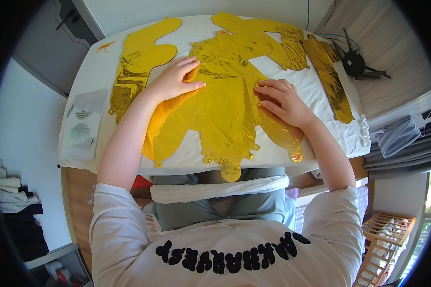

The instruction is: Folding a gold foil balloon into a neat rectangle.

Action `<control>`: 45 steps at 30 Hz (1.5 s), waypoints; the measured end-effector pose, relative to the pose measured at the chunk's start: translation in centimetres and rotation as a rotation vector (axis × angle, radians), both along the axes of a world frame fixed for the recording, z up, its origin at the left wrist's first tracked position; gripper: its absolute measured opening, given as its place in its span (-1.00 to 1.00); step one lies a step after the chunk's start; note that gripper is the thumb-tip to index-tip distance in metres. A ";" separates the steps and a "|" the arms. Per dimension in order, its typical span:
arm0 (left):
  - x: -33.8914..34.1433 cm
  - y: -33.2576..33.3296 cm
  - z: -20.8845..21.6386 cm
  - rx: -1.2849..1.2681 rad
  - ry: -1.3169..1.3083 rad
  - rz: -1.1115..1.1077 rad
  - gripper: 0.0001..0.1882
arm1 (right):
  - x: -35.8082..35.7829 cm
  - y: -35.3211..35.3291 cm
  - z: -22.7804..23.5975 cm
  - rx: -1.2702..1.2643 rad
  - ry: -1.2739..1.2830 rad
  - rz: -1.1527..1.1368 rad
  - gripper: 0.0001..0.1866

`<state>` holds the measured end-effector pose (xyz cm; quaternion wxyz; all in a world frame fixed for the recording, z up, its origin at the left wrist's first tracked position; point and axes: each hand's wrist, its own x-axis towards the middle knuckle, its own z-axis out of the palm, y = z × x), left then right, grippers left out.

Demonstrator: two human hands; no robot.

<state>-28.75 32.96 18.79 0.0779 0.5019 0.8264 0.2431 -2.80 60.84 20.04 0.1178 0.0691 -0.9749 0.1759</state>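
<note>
A flat gold foil balloon [220, 100] with rounded lobes and small tabs along its edges lies across the middle of the table. On its left upper part rests my left hand [175, 79], thumb and fingers apart, with orange foil showing between them and below the wrist. My right hand [285, 103] curls its fingers and thumb around the foil at the balloon's right side. The foil there bends up and shades brownish under the palm. Toward me, a rounded tab of the balloon hangs over the table edge.
More flat gold foil pieces lie at the left [146, 62], far right [292, 43] and right edge [330, 79] of the white-covered table [177, 124]. A clear plastic bag [84, 124] lies at the left, and a black device with antennas [353, 63] stands at the right.
</note>
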 end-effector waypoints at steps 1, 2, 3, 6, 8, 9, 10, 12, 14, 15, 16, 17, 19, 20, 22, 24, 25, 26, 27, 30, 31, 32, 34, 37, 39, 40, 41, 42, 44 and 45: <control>0.0 0.0 0.0 -0.002 0.000 -0.001 -0.07 | 0.0 0.0 0.0 -0.005 0.000 0.003 -0.59; 0.0 0.1 0.0 -0.001 0.000 -0.004 -0.07 | 0.1 0.1 0.1 -0.008 -0.001 0.004 -0.59; 0.0 0.2 0.0 0.002 0.001 -0.007 -0.07 | 0.1 0.1 0.1 -0.005 0.001 0.002 -0.59; -0.1 -0.1 -0.2 0.014 -0.003 0.003 -0.07 | 0.1 0.0 0.1 0.001 0.000 -0.002 -0.58; -0.1 -0.2 -0.2 0.008 0.005 -0.008 -0.06 | 0.2 -0.3 0.5 -0.023 -0.075 -0.017 -0.56; -0.1 -0.2 -0.2 0.012 0.011 -0.009 -0.06 | 0.2 -0.3 0.5 -0.019 -0.069 -0.019 -0.56; -0.1 -0.2 -0.2 0.010 0.010 -0.006 -0.06 | 0.2 -0.2 0.4 -0.014 -0.065 -0.017 -0.56; 0.0 0.0 -0.1 0.013 0.012 -0.005 -0.06 | 0.3 0.1 0.2 -0.003 -0.058 -0.018 -0.56; 0.0 0.0 0.0 0.016 -0.031 -0.001 -0.06 | 0.2 0.3 0.0 -0.030 -0.027 -0.004 -0.56; 0.0 0.0 0.0 0.017 -0.027 0.000 -0.06 | 0.2 0.2 0.1 -0.028 -0.023 -0.003 -0.56; 0.0 -0.1 0.0 0.015 -0.022 0.000 -0.06 | 0.3 0.2 0.2 -0.038 -0.039 -0.002 -0.55; 0.0 -0.1 0.1 0.013 -0.018 -0.001 -0.06 | 0.3 0.2 0.3 -0.047 -0.056 -0.003 -0.54; 0.0 0.0 0.1 0.011 -0.014 0.004 -0.06 | 0.1 0.4 0.6 -0.075 -0.061 0.003 -0.53; 0.0 0.1 0.1 0.008 -0.015 0.006 -0.06 | 0.2 0.6 0.8 -0.104 -0.070 0.006 -0.52; 0.0 0.3 0.1 0.018 -0.018 -0.003 -0.06 | 0.0 1.8 -0.4 -0.376 -0.058 0.037 -0.51; 0.0 0.1 0.3 0.026 -0.017 -0.007 -0.06 | -0.7 2.2 0.3 -0.649 -0.042 0.076 -0.49; 0.1 0.0 0.2 0.017 -0.035 -0.005 -0.09 | -0.9 2.6 0.8 -0.703 -0.096 -0.043 -0.47; 0.1 -0.4 0.3 0.005 -0.051 0.005 -0.11 | -1.7 2.8 1.5 -0.758 -0.150 -0.155 -0.45; 0.1 -0.3 0.3 0.013 -0.045 0.003 -0.11 | -2.5 3.6 2.1 -0.751 -0.143 -0.156 -0.45; 0.0 -0.6 0.3 0.010 -0.041 -0.003 -0.10 | -7.7 6.6 3.7 -0.784 -0.199 -0.351 -0.45; 0.0 -0.2 0.4 0.020 -0.040 -0.011 -0.10 | -9.8 8.1 3.6 -0.639 -0.174 -0.455 -0.44; 0.1 0.1 0.4 0.017 -0.038 -0.015 -0.10 | -11.5 9.5 3.4 -0.493 -0.148 -0.554 -0.43; 0.1 0.8 0.3 0.028 -0.032 -0.025 -0.10 | -14.2 11.8 3.6 -0.622 -0.227 -0.646 -0.43; -0.3 0.0 -0.2 0.037 -0.004 -0.022 -0.04 | -17.2 9.8 4.1 -0.846 -0.244 -0.816 -0.43; -0.2 -0.6 -0.3 0.002 0.008 0.003 -0.04 | -18.0 8.6 3.8 -0.928 -0.178 -0.911 -0.43; -0.2 -0.7 -0.3 -0.001 0.010 0.014 -0.04 | -18.0 8.1 3.6 -1.015 -0.186 -0.824 -0.44; -0.1 -0.7 -0.2 -0.005 0.013 0.008 -0.04 | -17.9 8.1 3.6 -1.099 -0.189 -0.742 -0.44; 0.0 -0.1 -0.1 -0.004 0.014 -0.010 -0.03 | -17.7 9.5 3.3 -1.095 -0.181 -0.750 -0.44; 0.0 0.2 0.1 0.010 0.006 -0.017 -0.03 | -17.5 10.8 2.7 -1.033 -0.199 -0.645 -0.42; 0.1 0.2 0.1 0.019 -0.004 -0.015 -0.03 | -17.5 10.9 2.5 -1.035 -0.204 -0.647 -0.42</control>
